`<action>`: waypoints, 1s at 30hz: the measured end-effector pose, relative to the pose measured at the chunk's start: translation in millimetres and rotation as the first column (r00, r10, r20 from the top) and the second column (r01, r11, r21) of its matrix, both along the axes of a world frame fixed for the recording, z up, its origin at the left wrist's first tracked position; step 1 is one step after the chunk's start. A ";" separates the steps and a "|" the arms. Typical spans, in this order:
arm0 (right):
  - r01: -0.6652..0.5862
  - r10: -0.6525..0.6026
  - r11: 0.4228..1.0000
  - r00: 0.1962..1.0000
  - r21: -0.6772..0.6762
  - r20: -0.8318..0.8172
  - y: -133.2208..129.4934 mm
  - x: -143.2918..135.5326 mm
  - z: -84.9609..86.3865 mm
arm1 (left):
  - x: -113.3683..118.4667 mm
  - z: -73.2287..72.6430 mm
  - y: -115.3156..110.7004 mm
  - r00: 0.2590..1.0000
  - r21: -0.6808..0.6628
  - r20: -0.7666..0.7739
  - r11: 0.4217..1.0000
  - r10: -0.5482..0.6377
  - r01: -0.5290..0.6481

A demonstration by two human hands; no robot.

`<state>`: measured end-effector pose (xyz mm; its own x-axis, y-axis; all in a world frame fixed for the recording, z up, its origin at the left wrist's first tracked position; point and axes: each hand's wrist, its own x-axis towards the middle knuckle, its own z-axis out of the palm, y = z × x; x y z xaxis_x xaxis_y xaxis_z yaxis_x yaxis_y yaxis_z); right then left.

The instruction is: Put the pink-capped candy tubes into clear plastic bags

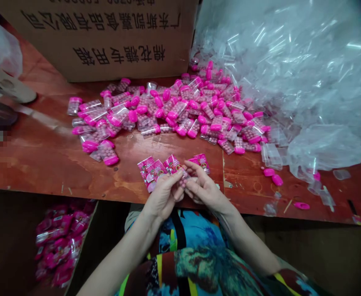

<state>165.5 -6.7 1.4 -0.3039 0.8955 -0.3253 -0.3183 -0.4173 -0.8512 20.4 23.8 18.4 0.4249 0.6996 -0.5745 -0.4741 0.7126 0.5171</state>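
Both your hands are together at the front edge of the bench (45,158), just above your lap, on one small clear candy container (184,179) with pink balls inside. Left hand (164,196): thumb and fingers closed on the container from its left side. Right hand (205,190): fingers pinched on it from the other side, one finger raised and bent over the top. Finger gap is narrow on both. Your fingers hide much of the container, so can't tell whether it's capped. Printed pink packets (151,167) lie on the bench just beyond your hands, some overlapping, a few partly behind your fingers. Farther back, a long loose pile of pink-capped candy containers (180,107) spreads across the bench, lying at all angles. Behind its left part stands a big cardboard box (115,41), printed characters upside down from your view. To the right of the pile: large heap of clear plastic containers (291,61), with a crumpled clear bag (325,148) at its near side. Loose pink caps (273,175) sit on the bench right of your hands. Below the bench edge, on your left, an open carton (90,230) holds shiny pink packs (61,242). White plastic bag (1,46) at far left, on the bench.
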 end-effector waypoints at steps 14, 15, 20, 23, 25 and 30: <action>0.170 -0.209 0.963 0.961 0.209 0.179 -12.3 -23.3 -22.1 | 9.3 -13.6 -2.7 0.980 0.072 -0.177 0.994 0.088 -0.076; 0.175 -0.206 0.966 0.966 0.191 0.158 -11.9 -22.0 -21.2 | 8.9 -14.8 -3.0 0.984 0.068 -0.164 0.996 0.074 -0.064; 0.115 -0.115 0.993 0.993 0.010 0.023 -6.0 -8.1 -9.9 | -1.1 -18.9 -4.8 0.984 0.113 -0.050 0.978 -0.171 0.175; 0.049 -0.049 0.998 0.998 -0.031 -0.024 -2.8 -0.8 -8.2 | -7.1 -19.2 -5.2 0.956 0.160 -0.020 0.943 -0.292 0.291; 0.036 -0.037 0.998 0.999 -0.051 -0.027 -1.7 0.7 -8.7 | -9.5 -18.5 -4.5 0.950 0.185 -0.044 0.932 -0.309 0.311; 0.078 -0.076 0.996 0.996 -0.037 0.053 -1.9 -4.3 -4.4 | -8.7 -15.9 -2.6 0.970 0.127 -0.105 0.964 -0.220 0.233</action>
